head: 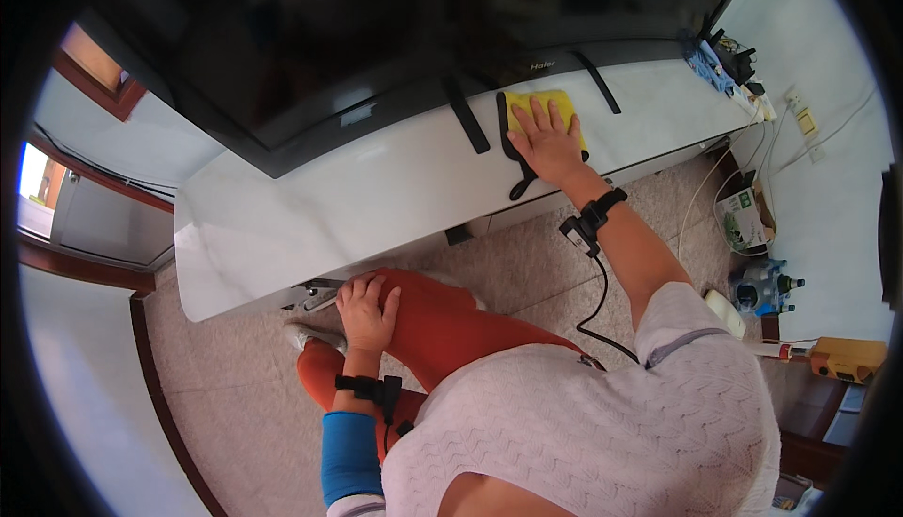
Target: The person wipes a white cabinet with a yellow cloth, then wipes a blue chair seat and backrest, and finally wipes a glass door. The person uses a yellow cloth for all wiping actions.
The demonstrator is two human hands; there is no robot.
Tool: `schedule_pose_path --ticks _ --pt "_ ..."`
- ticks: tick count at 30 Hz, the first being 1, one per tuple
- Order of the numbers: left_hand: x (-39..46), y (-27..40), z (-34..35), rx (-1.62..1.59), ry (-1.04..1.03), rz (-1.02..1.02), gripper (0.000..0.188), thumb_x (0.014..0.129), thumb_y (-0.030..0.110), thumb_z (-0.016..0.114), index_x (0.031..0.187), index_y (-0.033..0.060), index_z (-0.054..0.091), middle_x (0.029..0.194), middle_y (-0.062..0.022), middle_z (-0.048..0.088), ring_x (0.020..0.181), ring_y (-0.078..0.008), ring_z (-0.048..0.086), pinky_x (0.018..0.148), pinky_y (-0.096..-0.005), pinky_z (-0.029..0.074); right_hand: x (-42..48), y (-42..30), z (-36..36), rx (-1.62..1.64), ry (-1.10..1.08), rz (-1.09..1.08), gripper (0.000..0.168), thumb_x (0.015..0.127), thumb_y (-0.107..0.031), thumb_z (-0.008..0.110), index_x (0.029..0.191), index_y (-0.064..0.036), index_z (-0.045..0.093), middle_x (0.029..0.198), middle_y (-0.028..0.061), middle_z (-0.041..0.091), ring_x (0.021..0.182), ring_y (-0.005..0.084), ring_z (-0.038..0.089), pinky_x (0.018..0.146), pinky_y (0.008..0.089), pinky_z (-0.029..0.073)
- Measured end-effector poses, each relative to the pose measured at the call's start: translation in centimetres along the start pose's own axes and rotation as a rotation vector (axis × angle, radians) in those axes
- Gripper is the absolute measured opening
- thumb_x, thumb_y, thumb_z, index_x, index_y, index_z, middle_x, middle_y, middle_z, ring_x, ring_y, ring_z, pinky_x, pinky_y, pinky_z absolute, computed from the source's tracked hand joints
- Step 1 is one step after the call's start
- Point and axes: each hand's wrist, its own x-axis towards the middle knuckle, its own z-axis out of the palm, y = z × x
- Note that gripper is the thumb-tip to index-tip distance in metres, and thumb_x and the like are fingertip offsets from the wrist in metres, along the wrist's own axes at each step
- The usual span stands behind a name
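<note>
My right hand [552, 143] lies flat, fingers spread, on a yellow cloth [561, 99] with a dark edge and a dark underside. The cloth rests on the white marble-look top of a low TV cabinet [395, 192], between the two black feet of a large Haier television [353, 51]. A dark loop of the cloth reaches towards the cabinet's front edge. My left hand [368, 312] rests on my knee in red trousers, near the cabinet's front, and holds nothing.
Black devices [734, 58] and a blue bundle [707, 69] sit at the cabinet's right end. White cables hang down by the wall. On the floor at the right are an open carton [741, 220], wrapped bottles [762, 288] and a yellow-orange case [846, 359].
</note>
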Motion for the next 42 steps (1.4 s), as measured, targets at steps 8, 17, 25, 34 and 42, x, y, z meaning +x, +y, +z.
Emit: schedule_pose_path --ticks 8,17,25,34,42 --pt "1.9 1.1 0.9 -0.016 0.054 0.030 0.030 0.089 0.033 0.066 0.107 0.0085 0.070 0.111 -0.0092 0.065 0.108 -0.0335 0.055 0.098 -0.0474 0.039 2.3 1.8 -0.3 0.220 0.053 -0.202 0.071 0.097 -0.051 0.051 0.152 -0.008 0.037 0.159 0.0171 0.032 0.149 0.0323 0.028 0.121 0.0483 0.019" --pt "1.5 0.5 1.3 0.007 0.063 -0.034 0.031 0.088 0.034 0.067 0.106 0.0083 0.072 0.110 -0.0085 0.066 0.107 -0.0326 0.056 0.100 -0.0490 0.038 -0.8 3.6 -1.4 0.366 0.035 -0.431 0.066 0.093 -0.041 0.063 0.145 -0.005 0.046 0.153 0.0177 0.043 0.144 0.0336 0.036 0.120 0.0452 0.024" --pt "1.6 0.9 1.2 0.021 0.067 -0.031 0.027 0.091 0.032 0.064 0.104 0.0097 0.071 0.111 -0.0077 0.066 0.109 -0.0330 0.056 0.100 -0.0474 0.038 -0.4 3.4 0.5 0.465 0.119 -0.304 0.046 0.100 -0.035 0.054 0.137 -0.007 0.057 0.147 0.0148 0.050 0.139 0.0321 0.043 0.117 0.0465 0.030" --pt "1.6 0.8 1.3 0.020 0.076 -0.028 0.027 0.091 0.031 0.064 0.105 0.0091 0.071 0.113 -0.0078 0.066 0.110 -0.0327 0.056 0.100 -0.0476 0.038 -0.8 2.8 1.0 0.222 0.303 -0.417 0.048 0.098 -0.039 0.056 0.133 -0.005 0.059 0.138 0.0188 0.057 0.132 0.0379 0.049 0.113 0.0457 0.036" --pt "1.3 0.4 1.6 0.017 0.067 -0.034 0.029 0.090 0.033 0.064 0.106 0.0092 0.071 0.115 -0.0074 0.066 0.112 -0.0326 0.055 0.102 -0.0489 0.037 0.6 8.1 -1.7 2.029 0.230 0.400 0.048 0.106 -0.040 0.046 0.136 -0.003 0.054 0.136 0.0087 0.059 0.123 0.0248 0.056 0.109 0.0382 0.040"
